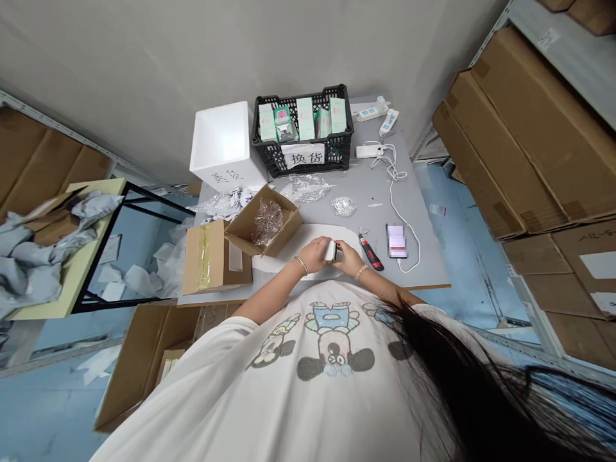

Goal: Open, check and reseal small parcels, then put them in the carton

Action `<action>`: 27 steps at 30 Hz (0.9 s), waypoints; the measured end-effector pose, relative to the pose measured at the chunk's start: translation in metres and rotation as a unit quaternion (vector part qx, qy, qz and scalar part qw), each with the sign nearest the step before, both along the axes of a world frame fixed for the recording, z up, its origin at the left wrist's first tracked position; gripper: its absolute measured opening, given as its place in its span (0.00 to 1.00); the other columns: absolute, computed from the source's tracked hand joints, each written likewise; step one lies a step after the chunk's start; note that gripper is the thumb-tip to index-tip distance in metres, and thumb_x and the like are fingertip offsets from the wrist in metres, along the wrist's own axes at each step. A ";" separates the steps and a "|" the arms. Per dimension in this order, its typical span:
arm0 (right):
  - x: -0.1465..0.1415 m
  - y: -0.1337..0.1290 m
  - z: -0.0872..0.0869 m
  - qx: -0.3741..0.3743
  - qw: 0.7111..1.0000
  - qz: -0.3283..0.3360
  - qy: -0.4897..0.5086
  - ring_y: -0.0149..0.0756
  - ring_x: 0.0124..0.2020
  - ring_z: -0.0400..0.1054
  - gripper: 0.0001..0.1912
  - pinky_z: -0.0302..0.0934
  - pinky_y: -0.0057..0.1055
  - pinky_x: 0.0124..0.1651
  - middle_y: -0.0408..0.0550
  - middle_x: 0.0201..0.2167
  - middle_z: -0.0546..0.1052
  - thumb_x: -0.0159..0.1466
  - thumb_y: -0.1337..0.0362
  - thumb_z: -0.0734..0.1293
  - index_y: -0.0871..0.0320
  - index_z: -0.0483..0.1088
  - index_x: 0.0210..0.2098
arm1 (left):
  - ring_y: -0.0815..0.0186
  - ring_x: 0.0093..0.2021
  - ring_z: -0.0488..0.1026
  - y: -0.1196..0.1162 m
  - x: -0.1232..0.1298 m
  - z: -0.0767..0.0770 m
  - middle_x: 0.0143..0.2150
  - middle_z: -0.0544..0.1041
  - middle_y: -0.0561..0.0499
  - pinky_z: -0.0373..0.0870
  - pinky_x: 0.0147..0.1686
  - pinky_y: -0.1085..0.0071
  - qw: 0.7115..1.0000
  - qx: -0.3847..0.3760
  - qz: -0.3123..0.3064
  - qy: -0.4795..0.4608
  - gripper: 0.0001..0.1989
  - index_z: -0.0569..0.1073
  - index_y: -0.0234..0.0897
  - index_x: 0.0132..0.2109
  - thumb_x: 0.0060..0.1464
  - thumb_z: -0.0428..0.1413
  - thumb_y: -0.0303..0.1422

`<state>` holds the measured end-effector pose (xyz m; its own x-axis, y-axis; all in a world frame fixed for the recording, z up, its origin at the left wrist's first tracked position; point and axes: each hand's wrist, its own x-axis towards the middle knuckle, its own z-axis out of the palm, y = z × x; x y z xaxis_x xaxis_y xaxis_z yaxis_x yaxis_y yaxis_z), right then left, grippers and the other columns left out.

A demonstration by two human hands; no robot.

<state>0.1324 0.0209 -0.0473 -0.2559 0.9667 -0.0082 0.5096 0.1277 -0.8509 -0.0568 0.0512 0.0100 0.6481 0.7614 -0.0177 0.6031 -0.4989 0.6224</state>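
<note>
Both of my hands meet over a white mat (269,263) at the table's front edge. Between them is a small white, dark-edged object (330,251), too small to name. My left hand (315,255) is closed around its left side, and my right hand (350,259) grips it from the right. Just to the right lies a red and black utility knife (370,251). Left of my hands stands an open cardboard box (289,232) with clear bubble wrap (268,221) inside. A second cardboard box (192,263) with yellow tape sits beside it.
A black crate (269,157) of pale green boxes and a white foam box (219,163) stand at the back. A phone (397,242) on a white cable lies at right, near power strips (369,151). Crumpled plastic (343,206) lies mid-table. Stacked cartons (534,141) fill the right shelves.
</note>
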 end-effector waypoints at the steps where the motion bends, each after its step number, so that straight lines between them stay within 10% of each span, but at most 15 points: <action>1: 0.000 -0.001 -0.001 -0.005 1.000 -0.003 0.006 0.41 0.51 0.70 0.35 0.63 0.38 0.53 0.53 0.52 0.72 0.51 0.64 0.74 0.55 0.61 0.56 | 0.49 0.58 0.66 -0.002 -0.003 0.000 0.56 0.69 0.38 0.62 0.59 0.53 0.999 -0.011 0.015 -0.034 0.34 0.63 0.35 0.60 0.44 0.62 0.28; 5: 0.002 -0.004 -0.005 -0.015 1.000 -0.014 0.000 0.42 0.50 0.70 0.37 0.64 0.38 0.51 0.54 0.53 0.71 0.51 0.63 0.74 0.55 0.59 0.57 | 0.53 0.60 0.66 -0.012 -0.016 -0.014 0.60 0.67 0.40 0.65 0.58 0.55 0.959 -0.110 0.144 -0.216 0.31 0.63 0.39 0.61 0.49 0.60 0.32; 10: 0.003 -0.008 0.001 0.002 0.995 -0.042 -0.088 0.43 0.49 0.69 0.37 0.63 0.37 0.49 0.56 0.52 0.70 0.51 0.57 0.75 0.57 0.58 0.55 | 0.58 0.48 0.76 -0.028 -0.020 -0.045 0.51 0.74 0.43 0.74 0.43 0.61 0.746 -0.355 0.437 -0.355 0.21 0.68 0.41 0.50 0.52 0.60 0.44; 13: 0.001 -0.009 0.016 0.003 0.985 -0.028 -0.169 0.45 0.49 0.68 0.32 0.61 0.36 0.48 0.57 0.49 0.72 0.56 0.51 0.71 0.59 0.60 0.53 | 0.63 0.39 0.78 -0.035 -0.015 -0.055 0.47 0.76 0.44 0.74 0.35 0.67 0.674 -0.439 0.483 -0.346 0.19 0.68 0.39 0.41 0.50 0.61 0.47; 19: -0.010 0.000 0.054 -0.026 0.951 0.004 -0.307 0.47 0.45 0.71 0.22 0.60 0.35 0.45 0.60 0.45 0.75 0.68 0.50 0.58 0.61 0.62 0.51 | 0.68 0.29 0.77 -0.030 0.004 -0.050 0.36 0.73 0.51 0.72 0.28 0.71 0.707 -0.370 0.516 -0.311 0.14 0.59 0.39 0.34 0.57 0.56 0.41; 27: -0.016 0.009 0.061 -0.042 0.944 -0.009 -0.326 0.47 0.38 0.74 0.18 0.60 0.36 0.41 0.63 0.36 0.78 0.71 0.59 0.52 0.63 0.67 0.47 | 0.63 0.35 0.74 -0.029 0.018 -0.036 0.37 0.73 0.50 0.69 0.38 0.65 0.890 -0.140 0.409 -0.147 0.19 0.60 0.40 0.42 0.51 0.61 0.42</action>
<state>0.1162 0.0303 0.0136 -0.1529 0.9599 -0.2350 0.9303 0.0595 -0.3620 -0.0393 0.0220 -0.0256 -0.1128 0.9729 -0.2020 0.4839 0.2314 0.8440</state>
